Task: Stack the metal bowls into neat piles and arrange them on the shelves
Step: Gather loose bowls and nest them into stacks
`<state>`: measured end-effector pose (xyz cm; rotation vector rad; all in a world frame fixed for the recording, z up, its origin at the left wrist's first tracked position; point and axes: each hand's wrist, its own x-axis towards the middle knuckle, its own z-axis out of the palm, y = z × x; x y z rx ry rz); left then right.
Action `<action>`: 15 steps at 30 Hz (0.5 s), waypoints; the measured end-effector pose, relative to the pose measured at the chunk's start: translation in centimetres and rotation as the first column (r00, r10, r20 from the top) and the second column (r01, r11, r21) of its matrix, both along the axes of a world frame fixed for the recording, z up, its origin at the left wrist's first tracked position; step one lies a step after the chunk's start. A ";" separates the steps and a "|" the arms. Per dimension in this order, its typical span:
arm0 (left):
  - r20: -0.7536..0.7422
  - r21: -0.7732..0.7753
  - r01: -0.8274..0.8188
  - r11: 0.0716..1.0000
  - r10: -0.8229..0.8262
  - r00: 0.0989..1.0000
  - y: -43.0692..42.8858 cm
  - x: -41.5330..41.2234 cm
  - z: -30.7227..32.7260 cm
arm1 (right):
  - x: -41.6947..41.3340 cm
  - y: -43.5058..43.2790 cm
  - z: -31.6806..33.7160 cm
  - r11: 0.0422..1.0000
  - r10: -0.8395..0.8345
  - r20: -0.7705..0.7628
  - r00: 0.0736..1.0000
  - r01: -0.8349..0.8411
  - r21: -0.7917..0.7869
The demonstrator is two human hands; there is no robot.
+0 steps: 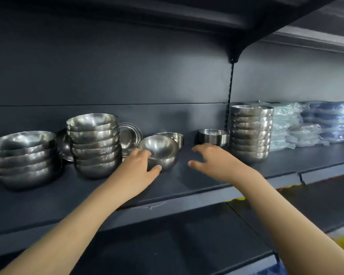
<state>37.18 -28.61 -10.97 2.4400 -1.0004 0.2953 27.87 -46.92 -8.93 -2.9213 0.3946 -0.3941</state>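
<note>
Both hands at the bowls, centre frame.
Left hand fingers curl around the small stack of bowls on the shelf; right hand hovers beside it, fingers spread, holding nothing.

Open dark shelf runs clear between the small bowl pile and the tall right stack, only a lone straight-sided bowl blocking the back, while leftward the middle stack crowds tight.
</note>
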 end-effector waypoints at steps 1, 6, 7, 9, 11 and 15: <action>-0.021 -0.012 0.006 1.000 -0.006 1.000 -0.5 0.6 -0.1 | 1.1 -0.5 0.0 1.000 0.017 -0.006 1.000 -0.017 -0.025; 0.036 -0.081 -0.024 0.996 0.027 0.999 -2.3 3.7 -0.7 | 5.9 -2.2 -0.4 0.992 0.123 0.034 0.992 -0.122 -0.016; 0.034 -0.080 -0.036 0.996 0.039 0.999 -2.5 4.1 -1.0 | 6.6 -2.5 -0.5 0.989 0.146 0.032 0.989 -0.146 0.008; 0.033 -0.050 -0.055 0.997 0.057 0.998 -2.8 5.1 -1.2 | 7.9 -3.2 -0.8 0.980 0.192 0.044 0.980 -0.194 0.045; 0.006 -0.016 -0.061 0.998 0.061 0.998 -3.0 5.8 -1.2 | 9.0 -3.8 -0.8 0.966 0.232 0.082 0.969 -0.239 0.096; -0.116 -0.019 -0.046 0.999 0.043 0.992 -3.2 7.1 -1.3 | 10.6 -4.4 -0.7 0.869 0.395 0.123 0.910 -0.414 0.273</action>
